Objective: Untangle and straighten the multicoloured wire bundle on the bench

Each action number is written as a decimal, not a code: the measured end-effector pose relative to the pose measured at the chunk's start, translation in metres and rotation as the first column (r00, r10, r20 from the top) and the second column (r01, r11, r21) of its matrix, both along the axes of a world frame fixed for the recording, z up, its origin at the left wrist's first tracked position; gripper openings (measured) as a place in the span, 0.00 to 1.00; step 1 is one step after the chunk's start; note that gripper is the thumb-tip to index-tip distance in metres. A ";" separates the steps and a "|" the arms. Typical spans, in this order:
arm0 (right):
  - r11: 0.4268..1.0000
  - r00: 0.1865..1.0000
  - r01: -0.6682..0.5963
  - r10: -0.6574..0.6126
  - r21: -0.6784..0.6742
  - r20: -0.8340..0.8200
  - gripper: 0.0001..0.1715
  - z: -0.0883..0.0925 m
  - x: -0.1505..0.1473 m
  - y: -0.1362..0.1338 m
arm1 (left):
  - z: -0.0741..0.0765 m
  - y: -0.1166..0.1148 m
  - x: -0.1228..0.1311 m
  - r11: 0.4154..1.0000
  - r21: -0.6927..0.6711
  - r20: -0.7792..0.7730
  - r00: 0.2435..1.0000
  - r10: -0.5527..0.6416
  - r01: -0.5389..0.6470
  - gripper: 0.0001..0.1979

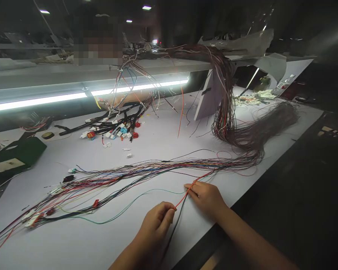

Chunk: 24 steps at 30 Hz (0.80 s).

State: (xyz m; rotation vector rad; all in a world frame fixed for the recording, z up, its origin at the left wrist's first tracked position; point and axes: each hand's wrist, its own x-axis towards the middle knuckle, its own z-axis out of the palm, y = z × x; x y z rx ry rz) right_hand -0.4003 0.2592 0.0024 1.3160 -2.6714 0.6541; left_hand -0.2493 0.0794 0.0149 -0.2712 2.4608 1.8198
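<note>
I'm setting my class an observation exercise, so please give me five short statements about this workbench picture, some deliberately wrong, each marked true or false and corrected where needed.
1. The left hand pinches a red wire. True.
2. The right hand is touching a clear bottle. False: it is on the same red wire, nearer the long wire bundle.
3. A lit tube light runs beneath the shelf. True.
4. The green box stands at the right end of the tabletop. False: it is at the left.
5. The wire bundle lies across the white tabletop. True.
</note>
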 end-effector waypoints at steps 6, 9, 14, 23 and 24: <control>0.999 0.994 0.033 -0.032 0.003 -0.100 0.21 0.006 -0.030 -0.024 | -0.003 0.008 0.004 0.961 -0.196 -0.199 0.952 -0.234 0.195 0.10; 0.993 0.967 0.115 -0.106 0.024 -0.232 0.28 0.010 -0.053 -0.029 | -0.009 0.013 0.005 0.895 -0.351 -0.193 0.915 -0.355 0.273 0.09; 0.999 0.957 -0.001 0.014 0.045 -0.288 0.31 0.010 -0.088 -0.020 | -0.016 0.018 0.006 0.789 -0.533 -0.125 0.893 -0.431 0.306 0.09; 0.791 0.803 -0.504 0.577 0.349 -0.149 0.24 0.013 -0.172 0.045 | -0.024 0.020 0.007 0.773 -0.591 -0.153 0.909 -0.387 0.230 0.10; 0.826 0.841 -0.446 0.519 0.345 -0.155 0.25 0.016 -0.176 0.046 | -0.026 0.021 0.008 0.776 -0.588 -0.154 0.910 -0.385 0.229 0.10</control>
